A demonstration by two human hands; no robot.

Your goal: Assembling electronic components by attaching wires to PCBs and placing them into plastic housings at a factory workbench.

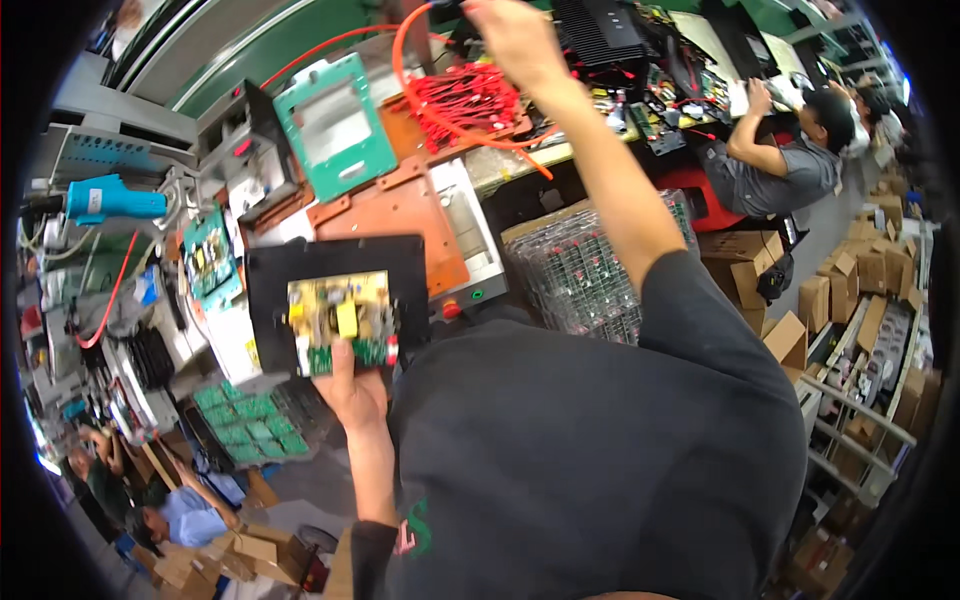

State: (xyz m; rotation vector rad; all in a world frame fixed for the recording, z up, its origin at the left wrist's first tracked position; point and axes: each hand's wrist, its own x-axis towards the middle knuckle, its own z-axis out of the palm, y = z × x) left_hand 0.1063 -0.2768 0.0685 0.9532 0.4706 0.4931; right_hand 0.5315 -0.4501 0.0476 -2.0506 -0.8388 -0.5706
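My left hand point(358, 392) holds a black panel point(275, 270), its thumb lying over the edge of a circuit board point(350, 305). That board is yellowish, with a yellow block and a green strip along its near edge, and rests on the panel. My right arm stretches to the far side of the bench, where my right hand point(515, 40) is blurred and partly cut off by the upper edge. Its fingers are closed near the dark end of an orange hose point(402, 70); what they grip is not clear. Below it lies a pile of red wire leads point(465, 105).
A green frame fixture point(335, 125) and a reddish-brown plate point(425, 225) are on the bench. Left are a blue tool point(115, 200) and another board point(208, 255). Stacked trays of green boards point(580, 270) stand by my right side. A co-worker point(790, 150) sits farther right, near cardboard boxes point(740, 260).
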